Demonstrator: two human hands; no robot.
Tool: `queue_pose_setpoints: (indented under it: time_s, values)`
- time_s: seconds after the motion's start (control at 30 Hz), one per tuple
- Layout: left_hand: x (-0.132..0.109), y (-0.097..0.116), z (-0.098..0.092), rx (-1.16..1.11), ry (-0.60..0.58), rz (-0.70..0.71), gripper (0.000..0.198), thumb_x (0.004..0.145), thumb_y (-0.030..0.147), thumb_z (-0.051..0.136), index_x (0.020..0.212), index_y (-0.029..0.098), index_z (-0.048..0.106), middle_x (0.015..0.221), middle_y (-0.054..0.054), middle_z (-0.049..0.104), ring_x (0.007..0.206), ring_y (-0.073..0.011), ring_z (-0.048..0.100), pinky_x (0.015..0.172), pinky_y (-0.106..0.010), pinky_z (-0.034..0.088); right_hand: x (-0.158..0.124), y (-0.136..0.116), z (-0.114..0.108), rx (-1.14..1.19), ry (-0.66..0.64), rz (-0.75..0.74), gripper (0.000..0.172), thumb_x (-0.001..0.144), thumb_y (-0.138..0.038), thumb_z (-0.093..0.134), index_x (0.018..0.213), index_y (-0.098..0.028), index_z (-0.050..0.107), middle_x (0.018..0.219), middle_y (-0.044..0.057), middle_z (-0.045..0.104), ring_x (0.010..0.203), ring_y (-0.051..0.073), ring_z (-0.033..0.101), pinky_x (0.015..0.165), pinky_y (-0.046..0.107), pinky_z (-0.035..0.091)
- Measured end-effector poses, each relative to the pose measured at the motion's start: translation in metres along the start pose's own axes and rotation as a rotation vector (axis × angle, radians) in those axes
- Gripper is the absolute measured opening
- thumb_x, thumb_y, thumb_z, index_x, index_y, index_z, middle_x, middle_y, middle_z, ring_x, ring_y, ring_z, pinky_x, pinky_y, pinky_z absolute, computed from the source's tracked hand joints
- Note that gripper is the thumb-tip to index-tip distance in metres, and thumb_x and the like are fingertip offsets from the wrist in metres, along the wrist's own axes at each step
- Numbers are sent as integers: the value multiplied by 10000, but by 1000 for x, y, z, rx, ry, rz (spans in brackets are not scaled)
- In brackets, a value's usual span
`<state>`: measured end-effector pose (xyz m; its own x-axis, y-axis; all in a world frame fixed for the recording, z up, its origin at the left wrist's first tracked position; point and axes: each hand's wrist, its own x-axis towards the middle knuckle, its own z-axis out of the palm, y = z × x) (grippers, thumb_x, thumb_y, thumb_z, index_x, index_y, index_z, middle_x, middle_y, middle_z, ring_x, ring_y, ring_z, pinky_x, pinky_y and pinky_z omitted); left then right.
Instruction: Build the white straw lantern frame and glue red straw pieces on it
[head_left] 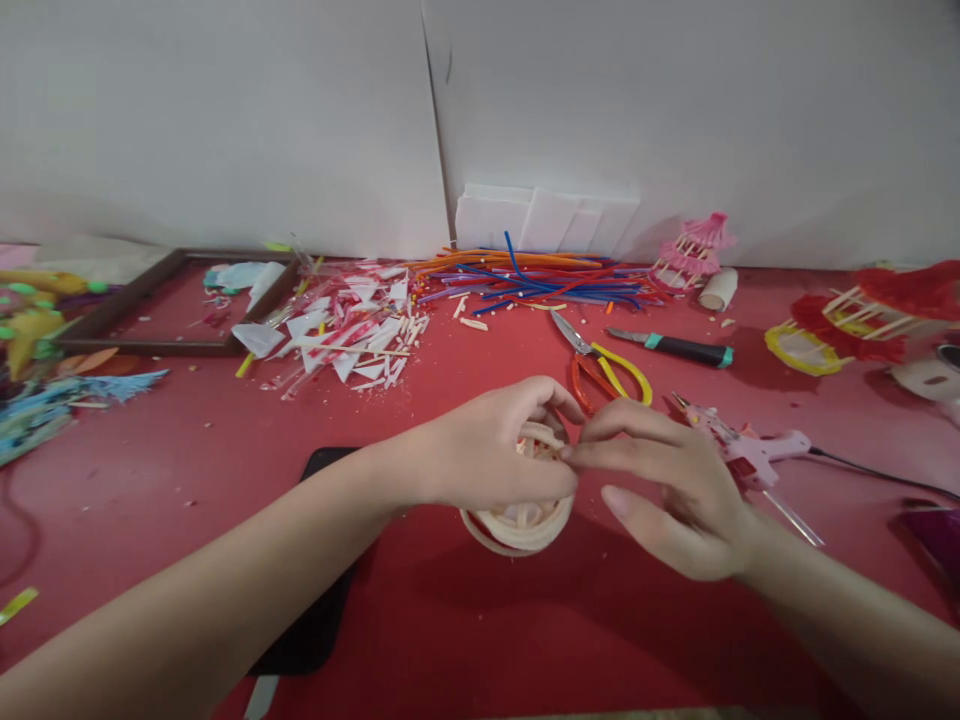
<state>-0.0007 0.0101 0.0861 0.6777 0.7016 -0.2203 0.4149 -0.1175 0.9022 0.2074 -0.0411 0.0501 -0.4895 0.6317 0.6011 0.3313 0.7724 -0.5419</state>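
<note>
A small round frame of pale bamboo strips (pixel 517 525) stands on the red table (pixel 480 620) in the middle of the view. My left hand (pixel 495 450) is wrapped round its top and left side. Against its upper right edge, the fingers of my right hand (pixel 667 480) pinch together, touching the frame and the left fingertips. Whether a thin strip sits between those fingers is too small to tell. Most of the frame's upper part is hidden under my hands.
Yellow-handled pliers (pixel 607 370), a black knife (pixel 675 347) and a pink glue gun (pixel 750 450) lie just behind my hands. Farther back are coloured sticks (pixel 525 275), white and pink scraps (pixel 345 330), small lanterns (pixel 694 250), a wooden tray (pixel 135 320). A black phone (pixel 315 620) lies under my left forearm.
</note>
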Motion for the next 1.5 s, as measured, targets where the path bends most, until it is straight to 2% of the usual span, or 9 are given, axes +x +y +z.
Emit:
queue_pose_setpoints:
  time_s: [0.3,0.53,0.7,0.83,1.07,1.2,1.27,1.4,1.5]
  values:
    - [-15,5,11,-48,180,163,263,790,189,671,1016,208,537,929,-28,670,754,-151,680,616,-253,568,-1,-16,9,246,177,447,121,911,-266,651,1025,-230,629,883,12,683,772,119,667,652,201,567]
    - [-23,2,25,-106,255,213,271,817,186,668,1044,222,523,908,-14,652,745,-148,690,595,-232,582,4,-23,2,111,100,404,90,943,-275,597,931,-222,669,952,49,689,891,163,675,738,266,580]
    - [-24,-5,26,-115,271,232,256,835,223,648,1049,234,508,905,-8,659,678,-126,663,576,-227,578,-22,-2,-40,-318,188,432,110,936,-295,594,968,-234,680,991,63,702,913,208,683,791,337,572]
    - [-23,-8,25,-140,265,220,210,844,252,633,992,232,487,816,14,617,603,-106,601,499,-203,530,-83,48,-99,-831,68,277,236,899,-258,594,1125,-248,659,1007,118,731,846,288,697,602,372,538]
    - [-18,-10,28,-233,269,232,217,835,226,640,973,221,472,783,25,604,578,-88,552,499,-197,495,-150,100,-135,-865,-56,79,269,827,-108,497,919,-275,686,747,43,734,569,211,705,467,293,504]
    - [-18,-5,28,-273,256,191,203,842,206,636,943,213,460,777,38,579,577,-70,534,502,-180,473,-117,66,-116,-970,-17,198,291,849,-144,466,1078,-212,632,887,129,724,731,336,722,565,425,528]
    - [-19,-1,27,-250,254,150,193,857,214,633,953,209,465,820,33,577,622,-72,556,538,-182,484,-84,35,-101,-1021,-83,443,309,892,-190,425,1149,-186,597,1082,188,700,941,387,699,716,495,540]
    - [-16,4,22,-260,308,200,197,885,263,642,964,205,471,878,14,560,694,-89,574,592,-204,500,-13,-21,-69,-670,26,573,257,922,-469,519,1035,-292,666,1031,54,720,870,257,687,714,384,528]
    - [-12,2,18,-277,380,299,222,882,261,668,967,203,472,895,4,548,724,-98,573,618,-218,501,21,-33,-48,-321,-115,517,200,912,-454,602,1029,-312,679,996,-5,711,804,155,658,650,268,509]
